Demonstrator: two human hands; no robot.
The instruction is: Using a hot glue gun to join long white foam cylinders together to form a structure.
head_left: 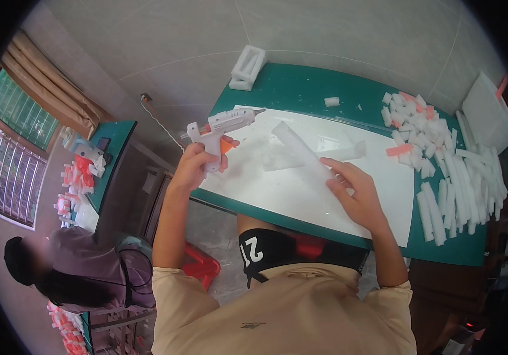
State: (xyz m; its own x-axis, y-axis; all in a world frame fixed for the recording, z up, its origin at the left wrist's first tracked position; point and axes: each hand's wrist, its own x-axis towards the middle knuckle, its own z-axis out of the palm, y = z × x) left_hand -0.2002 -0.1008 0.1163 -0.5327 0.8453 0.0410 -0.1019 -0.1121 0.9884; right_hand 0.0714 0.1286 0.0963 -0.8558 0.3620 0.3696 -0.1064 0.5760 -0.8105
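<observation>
My left hand (197, 164) is wrapped round the handle of a white glue gun (227, 122), its nozzle pointing right, above the left edge of a white board (384, 207). In my right hand (357, 195) is a long white foam strip (299, 147), pinched near its lower right end. The strip slants up and left across the board, its far end near the nozzle but apart from it. Another pale foam piece (351, 152) lies on the board, partly hidden behind the held strip.
The board lies on a green table (301, 77). Small white and pink foam blocks (413, 127) are heaped at the right, beside several long foam strips (461, 183). A white foam frame (247, 68) stands at the far left corner. Another person (100, 260) sits at the left near a red stool (202, 266).
</observation>
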